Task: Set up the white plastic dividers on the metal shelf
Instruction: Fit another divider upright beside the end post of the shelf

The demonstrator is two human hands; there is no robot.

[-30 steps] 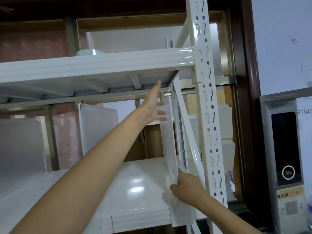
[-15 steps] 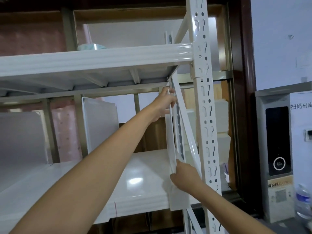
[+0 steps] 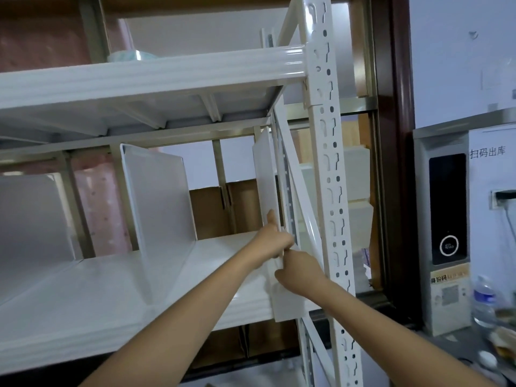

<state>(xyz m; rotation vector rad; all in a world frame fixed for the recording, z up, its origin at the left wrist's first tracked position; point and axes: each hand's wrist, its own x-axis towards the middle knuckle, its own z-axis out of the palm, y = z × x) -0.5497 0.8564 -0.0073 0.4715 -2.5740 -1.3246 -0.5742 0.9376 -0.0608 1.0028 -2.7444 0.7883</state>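
Room: storeroom-ish spot, white metal shelf (image 3: 156, 277) in front of a window frame, scanner box (image 3: 446, 213) off to the right with a water bottle (image 3: 484, 300) beside it.
Divider in hand: white plastic divider (image 3: 265, 177) stands upright at the far right end of the shelf, right up against the slotted upright post (image 3: 329, 191) and its slanted brace (image 3: 300, 191). Its foot hangs over the shelf's front edge.
Left hand: left hand (image 3: 275, 241) is closed around the divider's front edge, thumb up along it, looks like it's steadying the thing vertical.
Right hand: right hand (image 3: 300, 270) is pinched on the same edge just below, touching the left one, probably pushing the base into place.
Others: second divider (image 3: 159, 196) stands mid-shelf, third divider (image 3: 30, 219) at the left end.
Room to move: tight on the right, the brace boxes it in; plenty of bare shelf to the left. Top edge sits close under the upper shelf (image 3: 150, 76), so not much lift available.
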